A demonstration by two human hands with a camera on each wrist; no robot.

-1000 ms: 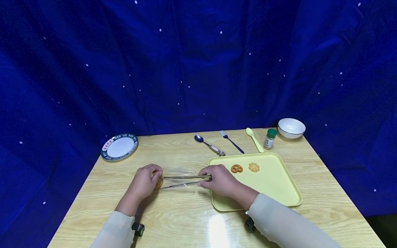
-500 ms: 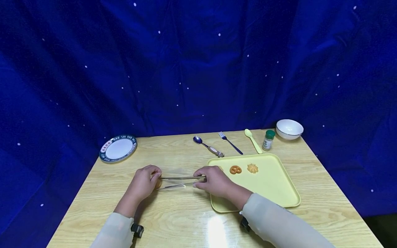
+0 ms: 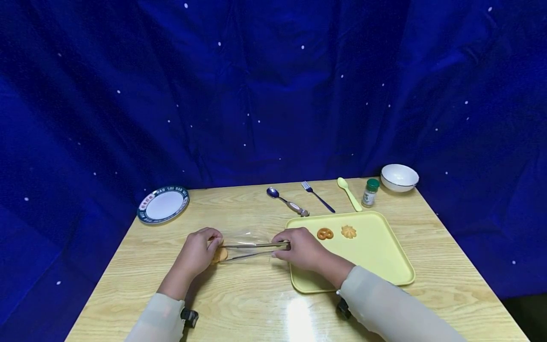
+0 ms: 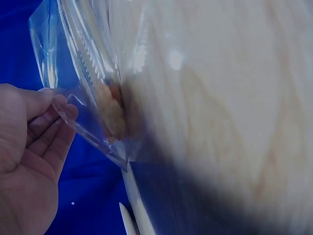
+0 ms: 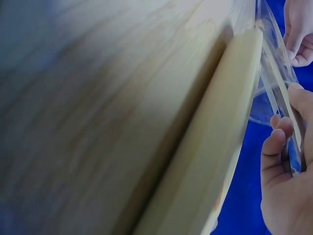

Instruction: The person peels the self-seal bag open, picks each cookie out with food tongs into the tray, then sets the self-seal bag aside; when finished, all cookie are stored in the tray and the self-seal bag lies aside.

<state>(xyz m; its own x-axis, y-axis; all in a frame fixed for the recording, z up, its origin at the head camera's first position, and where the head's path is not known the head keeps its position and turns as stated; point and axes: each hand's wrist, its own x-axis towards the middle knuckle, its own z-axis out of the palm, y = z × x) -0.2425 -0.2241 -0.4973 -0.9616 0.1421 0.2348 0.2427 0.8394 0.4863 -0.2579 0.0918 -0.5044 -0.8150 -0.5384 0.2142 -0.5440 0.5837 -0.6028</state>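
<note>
A clear plastic bag (image 3: 249, 234) lies between the two hands over the table. My left hand (image 3: 198, 249) pinches its edge between thumb and fingertips, as the left wrist view shows. Metal tongs (image 3: 256, 245) stretch leftward from my right hand (image 3: 303, 249), which grips them near their closed end with thumb and fingers. Their two arms stand apart, the tips running into the bag. Just by the left hand's fingers, at the tong tips, is a round golden cookie (image 3: 220, 255); through the plastic (image 4: 49, 49) its bumpy edge (image 4: 112, 115) shows in the left wrist view.
A yellow tray (image 3: 376, 266) sits under the right forearm, bearing a pretzel (image 3: 325, 233) and a flower-shaped cookie (image 3: 348, 232). Behind are a metal spoon (image 3: 295, 206), fork (image 3: 320, 199), yellow spoon (image 3: 350, 195), green-capped jar (image 3: 370, 194) and bowl (image 3: 399, 176). A plate (image 3: 164, 205) stands back left.
My right hand shifts slightly left with the tongs, then back right. More of the round cookie shows beside the left hand, which stays nearly still.
</note>
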